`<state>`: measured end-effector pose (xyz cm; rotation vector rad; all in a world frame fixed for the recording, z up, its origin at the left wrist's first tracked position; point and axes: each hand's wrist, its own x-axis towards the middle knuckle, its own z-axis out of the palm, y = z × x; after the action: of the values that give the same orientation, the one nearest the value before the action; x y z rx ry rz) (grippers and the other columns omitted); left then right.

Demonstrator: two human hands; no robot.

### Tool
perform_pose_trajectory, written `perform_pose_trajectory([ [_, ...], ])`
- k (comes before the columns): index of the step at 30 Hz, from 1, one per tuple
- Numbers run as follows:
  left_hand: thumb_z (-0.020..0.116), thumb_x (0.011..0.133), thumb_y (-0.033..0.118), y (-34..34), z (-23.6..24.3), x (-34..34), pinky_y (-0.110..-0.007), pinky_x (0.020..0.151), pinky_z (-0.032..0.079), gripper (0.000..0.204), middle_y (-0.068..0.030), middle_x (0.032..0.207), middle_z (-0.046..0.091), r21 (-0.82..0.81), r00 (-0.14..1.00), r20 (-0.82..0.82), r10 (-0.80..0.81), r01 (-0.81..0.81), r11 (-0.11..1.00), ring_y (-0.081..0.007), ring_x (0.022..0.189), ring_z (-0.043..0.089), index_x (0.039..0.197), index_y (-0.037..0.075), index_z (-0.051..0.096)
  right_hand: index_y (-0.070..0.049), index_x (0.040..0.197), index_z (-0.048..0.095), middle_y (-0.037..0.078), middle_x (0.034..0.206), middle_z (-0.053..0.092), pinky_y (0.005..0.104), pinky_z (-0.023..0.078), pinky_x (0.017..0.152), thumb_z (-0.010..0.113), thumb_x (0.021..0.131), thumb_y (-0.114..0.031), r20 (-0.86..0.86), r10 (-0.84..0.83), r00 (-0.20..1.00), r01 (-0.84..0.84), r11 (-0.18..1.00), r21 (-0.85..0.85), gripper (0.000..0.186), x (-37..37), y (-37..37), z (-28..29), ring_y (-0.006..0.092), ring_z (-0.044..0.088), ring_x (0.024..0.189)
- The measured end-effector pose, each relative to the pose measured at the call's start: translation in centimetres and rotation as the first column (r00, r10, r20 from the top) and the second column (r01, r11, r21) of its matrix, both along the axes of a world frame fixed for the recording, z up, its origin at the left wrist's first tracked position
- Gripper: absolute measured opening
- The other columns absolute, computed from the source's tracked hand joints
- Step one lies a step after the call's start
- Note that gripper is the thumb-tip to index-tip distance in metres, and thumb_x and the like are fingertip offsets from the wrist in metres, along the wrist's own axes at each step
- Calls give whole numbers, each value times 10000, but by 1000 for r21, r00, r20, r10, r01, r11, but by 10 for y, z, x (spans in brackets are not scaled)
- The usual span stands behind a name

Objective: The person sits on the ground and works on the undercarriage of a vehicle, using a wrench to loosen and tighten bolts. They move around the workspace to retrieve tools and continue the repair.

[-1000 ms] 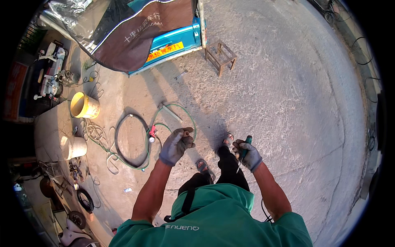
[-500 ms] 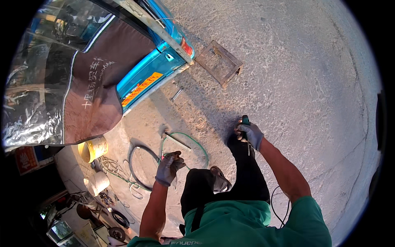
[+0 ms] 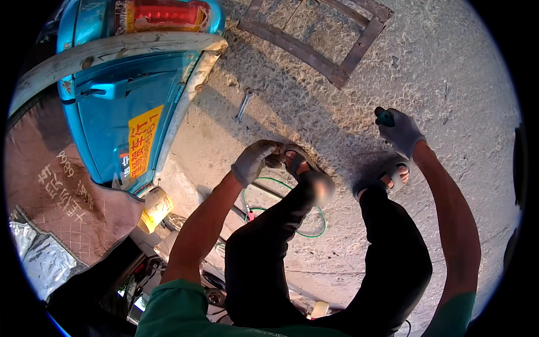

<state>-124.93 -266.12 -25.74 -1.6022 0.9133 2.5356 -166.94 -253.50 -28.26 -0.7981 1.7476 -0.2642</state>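
Observation:
My right hand [image 3: 400, 130], in a grey work glove, is closed around the green-and-black handle [image 3: 386, 118] of what looks like a screwdriver; its shaft is hidden now. It is held out over the rough ground, beyond my right sandal [image 3: 396, 176]. My left hand [image 3: 255, 162], gloved as well, is beside my left sandal [image 3: 296, 159] with the fingers curled together. Whatever may be between them cannot be made out. Farther off, a metal open-end wrench [image 3: 243, 106] lies on the ground.
At the left stands a blue vehicle [image 3: 106, 126] with a pale metal bar [image 3: 123, 48] around its corner. A rusty rectangular frame [image 3: 303, 52] lies ahead. Near my left leg are a green hose loop [image 3: 323, 227] and a yellow bucket [image 3: 155, 209].
My view has shifted closer to the vehicle corner, the frame and the wrench. Both hands have moved forward, and my right hand is farther right, still with the green-handled tool. My feet now stand apart.

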Motion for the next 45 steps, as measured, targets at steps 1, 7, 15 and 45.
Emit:
perform_pose_trajectory([
  [1,599,1006,262,-15,-22,4,-391,828,555,293,-96,1155,692,-23,1000,15,-25,26,999,-226,965,694,1174,26,639,-71,1026,647,128,850,682,404,525,732,654,866,-211,-40,70,997,-72,996,-56,213,-2,-9,-27,260,670,771],
  [7,648,981,308,-105,-110,20,-376,830,539,359,-54,1129,665,-106,997,73,17,-10,994,-192,920,665,1190,15,648,-89,958,623,141,839,666,459,521,746,643,832,-184,-218,246,944,-303,908,-289,159,-1,-68,-137,337,670,799],
  [15,594,1008,245,-190,-192,16,-395,842,570,367,-141,1131,677,-191,992,-129,-14,-11,982,-242,948,691,1259,-23,595,-83,1034,649,101,880,663,401,545,733,736,806,-155,-435,125,892,-409,634,-656,255,-37,-106,-191,280,668,778],
  [45,686,926,383,-537,-158,88,-525,925,540,287,-53,1017,748,-471,795,-436,422,-601,645,-266,907,693,1086,148,723,-114,1095,648,88,1107,620,437,502,841,752,761,-237,-777,-168,607,-457,726,-514,371,-76,-115,-262,346,601,1029],
])
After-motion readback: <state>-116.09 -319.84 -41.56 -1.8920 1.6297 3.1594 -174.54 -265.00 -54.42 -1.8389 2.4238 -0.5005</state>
